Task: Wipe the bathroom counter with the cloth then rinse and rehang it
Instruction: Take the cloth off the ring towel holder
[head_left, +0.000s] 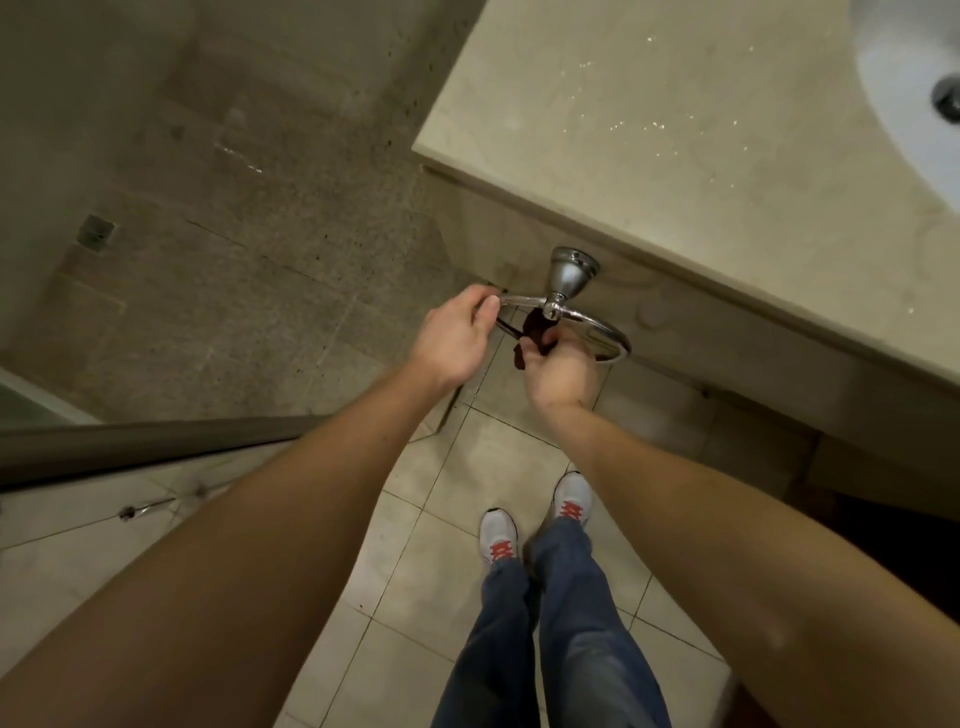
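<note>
A chrome towel ring (597, 327) hangs from a round mount on the front face of the beige counter (649, 130). My left hand (457, 338) pinches the left side of the ring. Just right of it, my right hand (558, 371) is closed on a small dark red cloth (535, 325), which is bunched up inside the ring under the mount. Most of the cloth is hidden in my fingers. Water drops glint on the counter top.
A white sink basin (904, 93) with its drain is set in the counter at the top right. A glass shower panel (130, 447) and the shower floor lie to the left. My legs and shoes stand on pale floor tiles (415, 545) below.
</note>
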